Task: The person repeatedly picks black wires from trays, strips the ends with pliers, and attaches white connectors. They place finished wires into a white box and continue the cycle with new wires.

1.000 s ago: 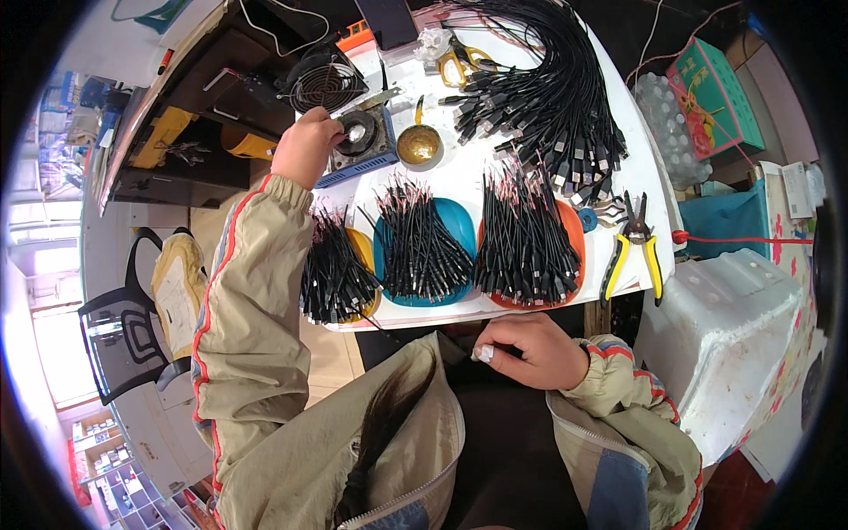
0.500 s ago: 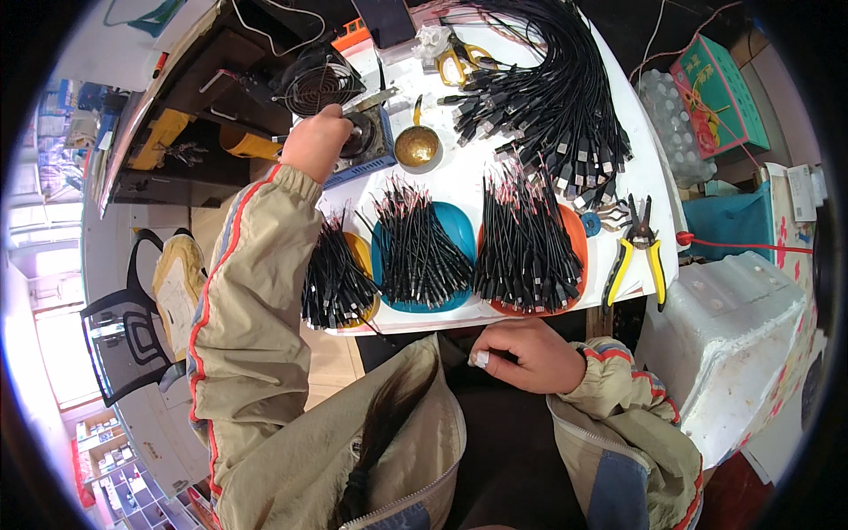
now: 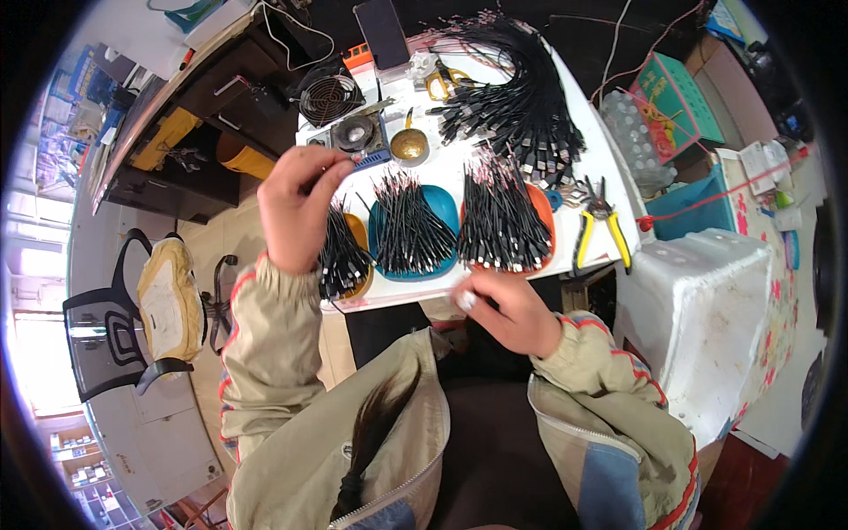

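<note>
**Khaki Work Jacket, Red-Trimmed Cuffs**

The person wore a khaki zip jacket with red-and-blue striped cuffs and red piping along the left sleeve. Long dark hair hung down the chest. Both hands, left hand (image 3: pixel 296 203) and right hand (image 3: pixel 508 309), were bare.

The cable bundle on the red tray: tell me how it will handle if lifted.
The bundle is many thin loose black leads, so it would likely droop and splay. Nothing visibly ties them, so some may slip out. The ends overhang the red tray, so pushing could spill them onto the table.
</note>
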Available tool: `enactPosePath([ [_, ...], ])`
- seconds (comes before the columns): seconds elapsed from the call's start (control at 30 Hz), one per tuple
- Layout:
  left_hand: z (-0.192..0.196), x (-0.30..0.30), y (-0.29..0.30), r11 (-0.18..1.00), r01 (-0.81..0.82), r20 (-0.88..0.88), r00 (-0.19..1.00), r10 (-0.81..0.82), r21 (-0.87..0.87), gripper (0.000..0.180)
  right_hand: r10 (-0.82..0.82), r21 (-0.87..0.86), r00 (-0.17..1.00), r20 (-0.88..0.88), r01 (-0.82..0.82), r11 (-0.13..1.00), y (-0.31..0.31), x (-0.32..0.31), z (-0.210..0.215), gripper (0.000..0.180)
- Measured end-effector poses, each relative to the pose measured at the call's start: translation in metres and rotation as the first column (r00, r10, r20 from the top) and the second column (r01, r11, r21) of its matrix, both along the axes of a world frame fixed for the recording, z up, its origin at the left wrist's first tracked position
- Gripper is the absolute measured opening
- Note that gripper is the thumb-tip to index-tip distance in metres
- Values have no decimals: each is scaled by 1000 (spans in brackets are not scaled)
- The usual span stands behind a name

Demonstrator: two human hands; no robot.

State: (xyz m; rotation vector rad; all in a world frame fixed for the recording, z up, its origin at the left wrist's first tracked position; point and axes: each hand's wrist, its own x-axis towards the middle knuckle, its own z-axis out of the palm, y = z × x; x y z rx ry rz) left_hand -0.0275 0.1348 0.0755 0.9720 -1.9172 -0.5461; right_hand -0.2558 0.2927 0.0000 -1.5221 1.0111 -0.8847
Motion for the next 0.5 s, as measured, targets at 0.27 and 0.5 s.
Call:
enactPosePath([
  [0.27,34,-50,140,753,513,-827,558,73,413,12,-84,-349,992,-95,45,936,21,65,35,32],
  [0.5,58,-73,165,696,690,-762,556,-333,199,53,-159,-313,968,193,214,925,110,-50,171,38],
])
